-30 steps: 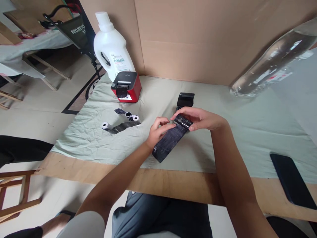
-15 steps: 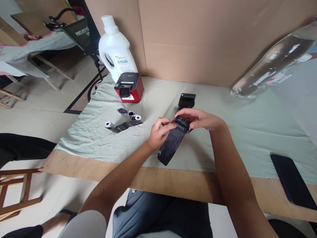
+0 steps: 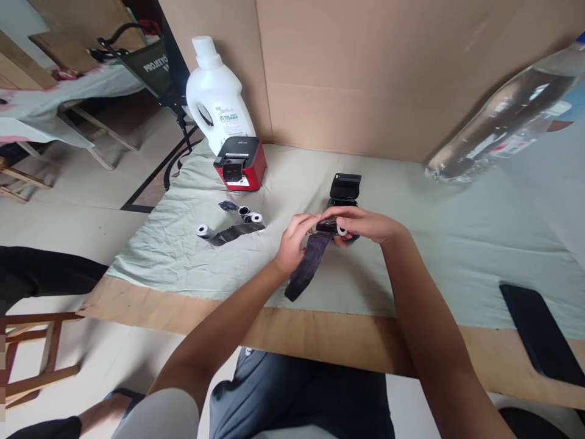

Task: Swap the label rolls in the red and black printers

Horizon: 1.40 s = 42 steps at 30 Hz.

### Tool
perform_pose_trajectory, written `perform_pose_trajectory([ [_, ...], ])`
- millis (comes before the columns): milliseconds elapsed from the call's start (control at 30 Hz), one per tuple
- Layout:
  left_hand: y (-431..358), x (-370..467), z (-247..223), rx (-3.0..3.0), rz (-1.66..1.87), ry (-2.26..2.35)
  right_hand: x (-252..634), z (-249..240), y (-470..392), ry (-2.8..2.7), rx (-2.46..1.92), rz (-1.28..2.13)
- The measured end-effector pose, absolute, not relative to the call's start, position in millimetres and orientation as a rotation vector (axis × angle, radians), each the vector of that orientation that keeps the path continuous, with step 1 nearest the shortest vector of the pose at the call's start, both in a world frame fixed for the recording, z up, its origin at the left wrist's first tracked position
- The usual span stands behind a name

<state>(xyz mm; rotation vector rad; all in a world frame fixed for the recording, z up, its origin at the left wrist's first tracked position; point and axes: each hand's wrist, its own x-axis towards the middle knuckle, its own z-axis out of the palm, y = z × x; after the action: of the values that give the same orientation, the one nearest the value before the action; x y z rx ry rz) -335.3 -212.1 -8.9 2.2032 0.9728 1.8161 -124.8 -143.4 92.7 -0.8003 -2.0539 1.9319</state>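
A blackened paper roll [image 3: 313, 259] with a white core is held between my two hands, its loose strip hanging toward the table's front edge. My left hand [image 3: 295, 244] has its fingers closed on the roll's left side. My right hand [image 3: 365, 224] grips the right end, with the white core showing by the thumb. Just behind and partly beneath the hands stands a small black printer [image 3: 345, 188], its lid raised. Its lower part is mostly hidden by my right hand.
At the left lie several loose rolls with a dark paper strip [image 3: 233, 233]. Behind them are a red and black printer [image 3: 242, 164] and a white detergent bottle [image 3: 219, 97]. A large clear bottle [image 3: 498, 122] leans at the right; a dark phone [image 3: 539, 329] lies near the front edge.
My hands have turned the roll, so its white core end now shows. The hanging strip has swung slightly left and looks narrower. The view has shifted slightly.
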Motion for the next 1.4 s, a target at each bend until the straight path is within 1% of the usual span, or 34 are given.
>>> perform_pose_trajectory([
  [100,-213,-332,-3,2.088,1.797,0.916,-133,91,-150,-2.032,-0.972,1.914],
  [167,-214,-328,1,1.904,1.797,0.921,-136,93,-153,-2.027,-1.017,1.912],
  [300,-215,-320,2,1.409,1.763,1.034,-136,99,-157,-2.101,-0.998,1.865],
  [400,-215,-316,2,1.161,1.722,1.148,-139,99,-157,-2.156,-0.965,1.837],
  [600,-212,-315,-1,1.036,1.713,1.221,-151,92,-158,-2.044,-1.005,1.493],
  [767,-215,-312,-10,1.127,1.693,1.268,-153,93,-156,-1.885,-0.995,1.416],
  [833,-219,-313,-13,1.247,1.695,1.303,-149,95,-154,-1.855,-1.036,1.367],
  [967,-222,-319,-15,1.645,1.719,1.16,-135,99,-149,-1.971,-1.102,1.252],
  [1100,-219,-322,-15,1.839,1.79,1.055,-117,98,-141,-2.125,-1.187,1.125],
  [1167,-217,-320,-17,2.001,1.711,1.05,-109,95,-136,-2.173,-1.255,1.015],
  [1267,-215,-315,-21,2.192,1.48,1.104,-98,86,-126,-2.195,-1.29,0.858],
  [1400,-214,-305,-25,2.333,1.175,1.169,-91,67,-113,-2.185,-1.329,0.747],
])
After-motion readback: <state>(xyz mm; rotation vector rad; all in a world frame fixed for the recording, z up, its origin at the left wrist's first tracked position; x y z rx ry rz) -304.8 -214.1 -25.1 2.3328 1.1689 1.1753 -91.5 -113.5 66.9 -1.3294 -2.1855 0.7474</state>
